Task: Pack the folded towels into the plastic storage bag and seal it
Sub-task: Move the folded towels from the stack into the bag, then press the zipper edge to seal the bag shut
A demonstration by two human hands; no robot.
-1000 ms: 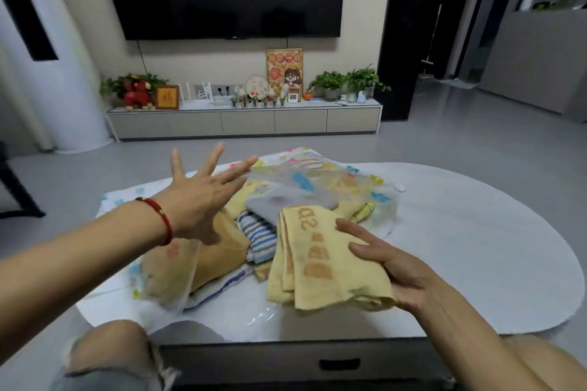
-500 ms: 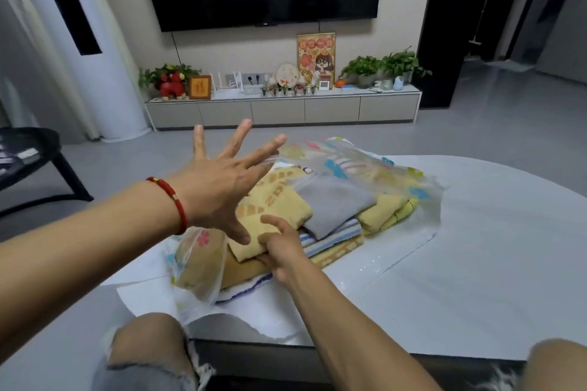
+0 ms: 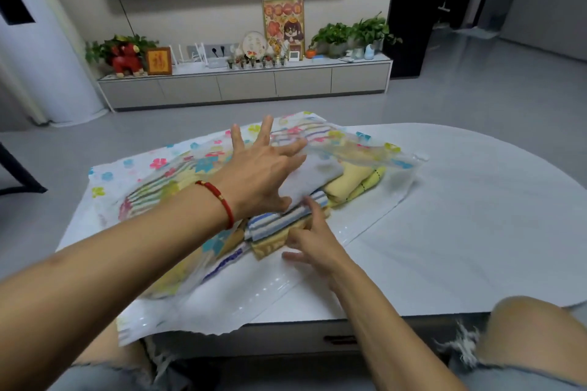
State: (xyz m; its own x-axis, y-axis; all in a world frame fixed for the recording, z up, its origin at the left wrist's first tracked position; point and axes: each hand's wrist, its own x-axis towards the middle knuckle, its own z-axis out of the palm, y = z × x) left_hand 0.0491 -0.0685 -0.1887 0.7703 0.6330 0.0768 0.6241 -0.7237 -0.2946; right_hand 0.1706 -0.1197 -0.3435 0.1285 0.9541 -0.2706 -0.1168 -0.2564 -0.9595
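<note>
Your left hand (image 3: pixel 259 173) is spread flat, fingers splayed wide, palm down on the towels (image 3: pixel 317 190) at the mouth of the bag (image 3: pixel 359 144). It grips nothing; it presses on the grey towel (image 3: pixel 313 176) on top of the stack. A red bracelet (image 3: pixel 219 200) sits on that wrist.

Your right hand (image 3: pixel 313 238) is at the near edge of the stack, fingers loosely extended and apart, tips touching the striped towel (image 3: pixel 279 224) and the tan towel just under it. No closed grasp there; the thumb points left along the bag's bottom sheet.

The towels lie stacked on the white table (image 3: pixel 476 216), partly inside the bag. The bag's flowered top sheet lies over the far and left part of the stack; the near right side of the stack is uncovered. A yellow towel (image 3: pixel 349 182) with a dark-dashed edge sits to the right of the grey one, under the clear upper flap. The bag's clear lower sheet runs toward you and hangs past the table edge, its opening unsealed.

Your knees show at the bottom, in frayed denim shorts. Beyond the table is a TV cabinet (image 3: pixel 247 86) with plants and ornaments.
</note>
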